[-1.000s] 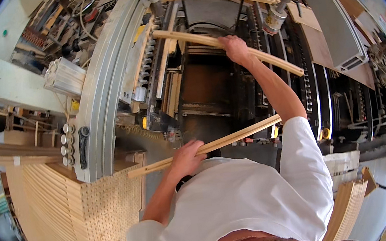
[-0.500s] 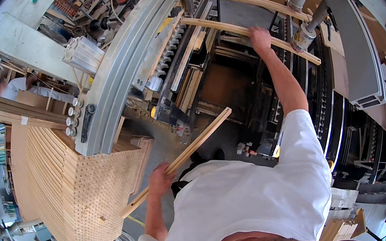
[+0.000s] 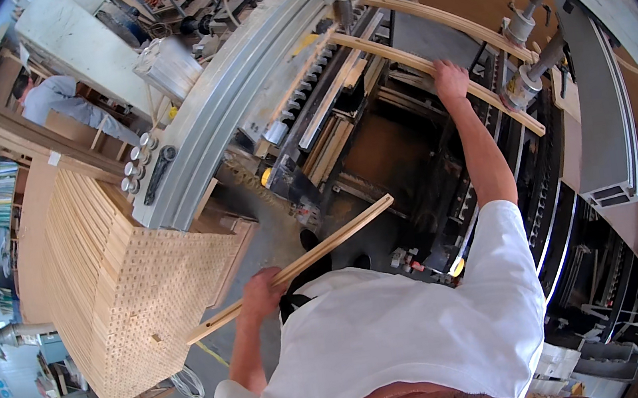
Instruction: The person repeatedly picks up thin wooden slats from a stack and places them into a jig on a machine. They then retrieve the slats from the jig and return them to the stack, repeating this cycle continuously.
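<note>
My left hand (image 3: 263,291) is closed around a pale grooved wooden strip (image 3: 333,241), held slantwise in front of my body with its far end pointing up to the right. My right arm reaches out over the machine. There my right hand (image 3: 450,83) grips a second wooden strip (image 3: 389,54) from above, its fingers curled over the far side and partly hidden. This strip lies across the machine between the grey beam (image 3: 241,100) and a metal cylinder clamp (image 3: 516,91). Beyond it, roughly parallel, runs another wooden strip (image 3: 440,15).
A tall stack of wooden strips (image 3: 163,300), end faces toward me, stands at left. Black rails (image 3: 534,207) line the machine's right side, beside a grey upright panel (image 3: 602,113). Cables (image 3: 189,383) lie on the floor. A co-worker (image 3: 69,103) bends over at far left.
The view has turned, so the machine and stack appear shifted and tilted. Both hands keep their hold on the strips. More of the co-worker shows now.
</note>
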Demonstrator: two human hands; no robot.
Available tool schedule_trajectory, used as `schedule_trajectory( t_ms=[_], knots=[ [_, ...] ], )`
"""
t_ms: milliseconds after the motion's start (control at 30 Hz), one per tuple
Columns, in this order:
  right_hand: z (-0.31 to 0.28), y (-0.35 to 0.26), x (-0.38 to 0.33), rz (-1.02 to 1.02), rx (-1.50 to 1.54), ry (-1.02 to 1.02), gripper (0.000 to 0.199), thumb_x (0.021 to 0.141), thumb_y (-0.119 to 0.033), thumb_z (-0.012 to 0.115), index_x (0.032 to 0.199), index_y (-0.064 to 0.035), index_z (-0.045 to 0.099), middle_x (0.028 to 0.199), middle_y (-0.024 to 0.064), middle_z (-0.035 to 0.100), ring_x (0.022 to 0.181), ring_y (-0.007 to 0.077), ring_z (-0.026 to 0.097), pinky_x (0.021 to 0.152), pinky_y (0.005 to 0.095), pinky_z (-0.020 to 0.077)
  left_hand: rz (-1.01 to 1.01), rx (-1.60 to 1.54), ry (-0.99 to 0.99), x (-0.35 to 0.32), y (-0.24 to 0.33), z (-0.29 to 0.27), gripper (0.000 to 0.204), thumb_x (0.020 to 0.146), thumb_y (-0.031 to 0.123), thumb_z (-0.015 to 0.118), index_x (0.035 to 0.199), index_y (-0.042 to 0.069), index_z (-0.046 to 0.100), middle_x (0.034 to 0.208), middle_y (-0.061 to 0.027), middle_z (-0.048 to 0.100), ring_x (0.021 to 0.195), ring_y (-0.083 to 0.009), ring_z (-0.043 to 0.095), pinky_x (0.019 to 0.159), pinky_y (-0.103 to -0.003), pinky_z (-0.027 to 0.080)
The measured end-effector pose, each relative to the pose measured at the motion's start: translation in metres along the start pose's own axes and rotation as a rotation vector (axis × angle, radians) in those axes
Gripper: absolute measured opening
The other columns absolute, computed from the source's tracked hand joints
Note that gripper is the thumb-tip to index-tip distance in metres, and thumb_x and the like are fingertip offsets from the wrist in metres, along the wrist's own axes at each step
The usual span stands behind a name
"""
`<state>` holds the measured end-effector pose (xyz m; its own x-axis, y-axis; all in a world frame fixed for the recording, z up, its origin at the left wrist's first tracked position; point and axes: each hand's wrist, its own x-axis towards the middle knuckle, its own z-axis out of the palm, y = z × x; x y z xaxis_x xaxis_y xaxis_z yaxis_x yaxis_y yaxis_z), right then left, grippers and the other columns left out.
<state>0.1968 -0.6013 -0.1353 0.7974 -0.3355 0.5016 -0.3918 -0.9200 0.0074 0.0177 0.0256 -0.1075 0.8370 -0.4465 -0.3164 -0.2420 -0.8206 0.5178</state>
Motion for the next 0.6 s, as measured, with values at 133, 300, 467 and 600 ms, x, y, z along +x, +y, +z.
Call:
schedule_trajectory(
  t_ms=[133, 300, 467, 600],
  knots=[
    [-0.004, -0.002, -0.001, 0.002, -0.007, -0.055, 0.016, 0.085, -0.016, 0.056, 0.099, -0.0154, 0.065, 0.100, 0.0070, 0.067, 0.098, 0.0294, 0.065, 0.085, 0.0446, 0.0463, -0.063, -0.080, 0.086, -0.028, 0.014, -0.030, 0.038, 0.074, 0.017, 0.076, 0.109, 0.006, 0.066, 0.104, -0.0174, 0.067, 0.096, -0.0370, 0.064, 0.082, -0.041, 0.051],
    [-0.003, 0.008, 0.004, 0.054, -0.006, -0.133, 0.027, 0.086, -0.024, 0.062, 0.112, -0.0200, 0.066, 0.110, 0.0074, 0.066, 0.103, 0.0325, 0.064, 0.088, 0.0477, 0.0478, -0.175, -0.262, 0.226, -0.084, 0.021, -0.085, 0.037, 0.075, 0.009, 0.079, 0.108, -0.001, 0.067, 0.092, -0.0100, 0.069, 0.085, -0.0188, 0.064, 0.077, -0.030, 0.050],
    [-0.012, -0.006, 0.008, 0.037, -0.087, -0.210, 0.036, 0.090, -0.034, 0.061, 0.120, -0.0147, 0.062, 0.109, 0.0153, 0.067, 0.101, 0.0349, 0.065, 0.083, 0.0483, 0.0523, -0.350, -0.584, 0.437, -0.171, -0.006, -0.130, 0.039, 0.075, 0.005, 0.080, 0.111, -0.002, 0.066, 0.089, -0.0028, 0.066, 0.081, -0.0110, 0.060, 0.074, -0.027, 0.050],
    [-0.012, -0.021, 0.004, 0.054, 0.026, 0.035, 0.047, 0.091, -0.038, 0.061, 0.128, -0.0080, 0.060, 0.119, 0.0162, 0.064, 0.107, 0.0347, 0.062, 0.089, 0.0477, 0.0501, -0.445, -0.652, 0.712, -0.250, -0.030, -0.170, 0.038, 0.078, 0.009, 0.081, 0.110, -0.004, 0.066, 0.090, 0.0006, 0.064, 0.081, -0.0078, 0.057, 0.071, -0.026, 0.049]
  ],
)
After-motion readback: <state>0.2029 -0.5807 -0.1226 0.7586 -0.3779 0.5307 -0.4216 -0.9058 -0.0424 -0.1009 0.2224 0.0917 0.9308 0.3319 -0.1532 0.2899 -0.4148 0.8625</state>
